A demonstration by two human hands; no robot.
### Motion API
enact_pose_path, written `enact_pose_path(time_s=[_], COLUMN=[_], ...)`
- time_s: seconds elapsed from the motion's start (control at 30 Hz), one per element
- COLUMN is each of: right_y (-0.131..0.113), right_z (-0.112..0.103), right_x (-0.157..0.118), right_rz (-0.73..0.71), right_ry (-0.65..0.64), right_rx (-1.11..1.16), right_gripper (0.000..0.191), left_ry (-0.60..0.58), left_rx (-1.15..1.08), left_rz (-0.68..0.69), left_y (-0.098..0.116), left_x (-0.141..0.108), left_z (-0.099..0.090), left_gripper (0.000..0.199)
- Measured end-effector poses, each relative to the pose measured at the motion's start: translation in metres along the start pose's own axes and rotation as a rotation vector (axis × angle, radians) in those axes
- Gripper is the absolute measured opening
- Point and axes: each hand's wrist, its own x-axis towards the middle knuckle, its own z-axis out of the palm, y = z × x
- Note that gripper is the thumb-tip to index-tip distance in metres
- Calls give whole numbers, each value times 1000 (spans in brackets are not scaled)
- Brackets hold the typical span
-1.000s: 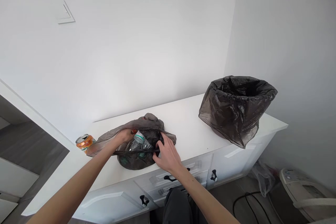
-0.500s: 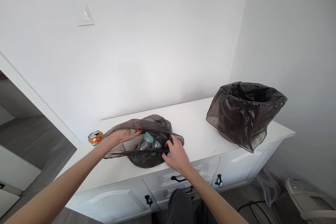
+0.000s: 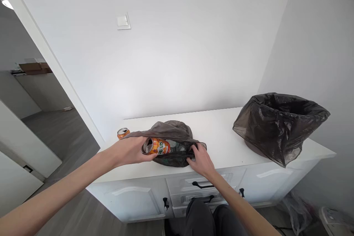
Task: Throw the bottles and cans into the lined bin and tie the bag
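An orange soda can (image 3: 162, 146) lies tipped on its side in the mouth of a dark, see-through plastic bag (image 3: 177, 128), its opened top facing left. My left hand (image 3: 135, 151) is closed around that can at the bag's left side. On the right, my right hand (image 3: 201, 159) pinches the edge of the same bag. Clear plastic bottles (image 3: 176, 147) show inside, partly hidden by the film. A second orange can (image 3: 123, 132) stands upright on the white cabinet top, left of the bag, its lower part covered.
A bin lined with a black bag (image 3: 279, 129) stands at the right end of the white cabinet (image 3: 221, 125). Black handles (image 3: 203, 185) stick out from the cabinet front. A doorway lies to the left, and a light switch (image 3: 123, 21) is on the wall.
The left hand has brought the orange can up from inside the bag to its mouth. The right hand stays on the bag's edge. The view has shifted left.
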Motion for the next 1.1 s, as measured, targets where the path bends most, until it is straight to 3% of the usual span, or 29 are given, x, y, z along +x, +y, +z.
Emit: enact_pose_path(time_s=[0.1, 0.17, 0.27, 0.4, 0.47, 0.57, 0.67, 0.8, 0.97, 1.1], right_y=[1, 1, 2, 3, 3, 3, 4, 4, 6, 5], right_z=[2, 4, 6, 7, 8, 10, 10, 10, 10, 8], right_x=[-1, -2, -3, -4, -4, -3, -3, -1, 1, 2], right_rz=[9, 12, 4, -5, -5, -11, -12, -8, -13, -18], right_ry=[-30, -35, -27, -19, -21, -20, -17, -22, -17, -11], right_rx=[-25, -41, -53, -52, -57, -75, -82, -70, -73, -30], right_gripper=[26, 27, 25, 24, 23, 23, 25, 32, 41, 43], left_ry=[-22, 5, 112, 289, 275, 123, 40, 61, 51, 11], left_rx=[-81, -193, -298, -193, -35, 150, 186, 183, 187, 214], left_rz=[100, 69, -111, -495, -636, -677, -665, -656, -642, -671], left_y=[10, 6, -20, -81, -109, -139, -156, -168, -165, -148], left_x=[-30, -49, -72, -83, -82, -78, -70, -48, -14, -16], left_z=[-16, -23, -28, -22, -11, 17, 47, 72, 71, 49], left_gripper=[62, 66, 63, 61, 67, 80, 84, 78, 70, 79])
